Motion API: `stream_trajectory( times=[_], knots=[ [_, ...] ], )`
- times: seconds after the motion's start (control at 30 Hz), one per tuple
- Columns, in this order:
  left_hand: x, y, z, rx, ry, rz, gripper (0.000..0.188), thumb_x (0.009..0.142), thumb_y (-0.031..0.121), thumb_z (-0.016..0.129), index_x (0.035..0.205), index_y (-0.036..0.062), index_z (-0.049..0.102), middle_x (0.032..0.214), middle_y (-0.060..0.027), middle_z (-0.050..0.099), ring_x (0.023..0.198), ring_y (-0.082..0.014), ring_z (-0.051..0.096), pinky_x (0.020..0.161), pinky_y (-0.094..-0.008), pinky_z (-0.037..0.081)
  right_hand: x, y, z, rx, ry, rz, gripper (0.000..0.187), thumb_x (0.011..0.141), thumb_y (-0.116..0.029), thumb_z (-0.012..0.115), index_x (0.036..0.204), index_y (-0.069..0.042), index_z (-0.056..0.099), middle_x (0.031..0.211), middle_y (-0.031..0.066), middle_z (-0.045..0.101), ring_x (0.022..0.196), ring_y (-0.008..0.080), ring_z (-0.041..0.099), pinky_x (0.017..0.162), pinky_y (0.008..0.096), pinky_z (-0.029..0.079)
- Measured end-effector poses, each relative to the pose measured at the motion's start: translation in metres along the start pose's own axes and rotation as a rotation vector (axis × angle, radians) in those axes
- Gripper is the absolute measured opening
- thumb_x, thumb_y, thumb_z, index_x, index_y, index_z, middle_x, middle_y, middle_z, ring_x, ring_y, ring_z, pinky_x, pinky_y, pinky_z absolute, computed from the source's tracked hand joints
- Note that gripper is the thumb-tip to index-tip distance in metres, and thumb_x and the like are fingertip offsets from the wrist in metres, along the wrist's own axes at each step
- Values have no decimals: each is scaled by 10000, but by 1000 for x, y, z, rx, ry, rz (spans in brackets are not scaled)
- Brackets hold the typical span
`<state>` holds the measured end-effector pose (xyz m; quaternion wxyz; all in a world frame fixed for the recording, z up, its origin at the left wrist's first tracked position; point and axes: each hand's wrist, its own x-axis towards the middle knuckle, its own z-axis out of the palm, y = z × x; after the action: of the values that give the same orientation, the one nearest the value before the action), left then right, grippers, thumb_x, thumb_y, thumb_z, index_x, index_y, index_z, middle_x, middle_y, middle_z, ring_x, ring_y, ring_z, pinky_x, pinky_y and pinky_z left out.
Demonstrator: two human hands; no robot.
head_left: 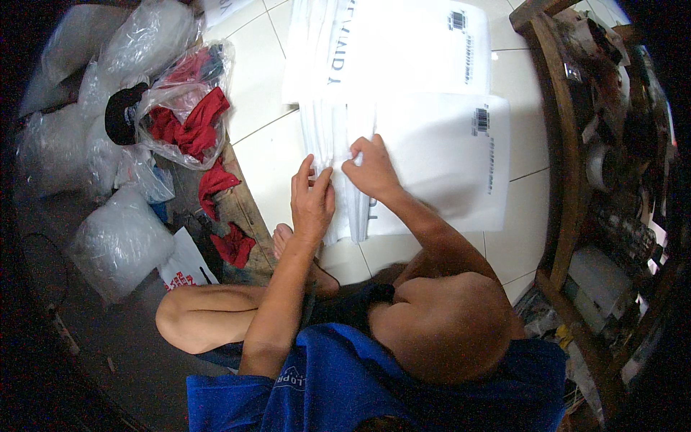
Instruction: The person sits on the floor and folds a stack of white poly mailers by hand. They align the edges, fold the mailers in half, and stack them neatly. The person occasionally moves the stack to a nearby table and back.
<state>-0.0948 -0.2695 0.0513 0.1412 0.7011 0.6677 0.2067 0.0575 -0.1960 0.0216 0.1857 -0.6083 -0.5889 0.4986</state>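
A near stack of flat white printed bags (pixel 439 158) lies on the floor in front of me, with a barcode at its upper right. Its left side shows several layered, folded edges. My right hand (pixel 372 167) has its fingers curled in a pinch at the edge of the top bag, left of the stack's middle. Beside it, my left hand (pixel 313 201) rests over the layered edges, palm down, fingers apart and slightly bent. What lies under its fingertips is partly hidden. A far stack of similar white bags (pixel 417 50) adjoins the near one.
Pale tiles (pixel 263 155) surround the stacks. Puffy clear plastic bags (pixel 122 241) pile up at left, with red cloth (pixel 205 122) in an open plastic bag and a black cap (pixel 126 114). A wooden rack (pixel 551 144) with cluttered shelves stands at right. My bent knees flank my arms.
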Motion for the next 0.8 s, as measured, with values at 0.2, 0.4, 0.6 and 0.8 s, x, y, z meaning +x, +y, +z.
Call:
stream_trajectory(
  times=[0.2,0.4,0.6,0.8],
  knots=[
    [0,8,1,6,-4,-46,364,785,-12,700,1146,32,678,1414,-208,476,1062,-335,575,861,-402,537,-12,23,0,105,370,-304,445,811,17,551,1253,-1,502,1150,248,475,1095,423,535,960,439,456],
    [0,3,-1,-21,-31,-27,393,782,-32,676,1168,42,675,1417,-206,472,1071,-331,571,864,-400,536,-11,6,-2,51,105,-227,278,846,-27,568,1099,-58,677,1094,226,484,1048,391,550,905,439,474],
    [-1,0,0,-41,-10,-23,397,791,-23,692,1178,61,679,1413,-207,475,1068,-324,575,854,-391,540,-1,-3,9,85,28,-145,241,832,-209,700,994,-32,718,1082,237,500,989,405,575,853,465,500],
    [0,2,0,-40,-8,-16,354,810,-2,706,1159,54,684,1409,-210,478,1061,-325,576,843,-388,540,5,5,10,79,-2,-117,277,812,-243,727,981,-24,714,1099,236,511,986,393,583,848,462,503]
  ],
)
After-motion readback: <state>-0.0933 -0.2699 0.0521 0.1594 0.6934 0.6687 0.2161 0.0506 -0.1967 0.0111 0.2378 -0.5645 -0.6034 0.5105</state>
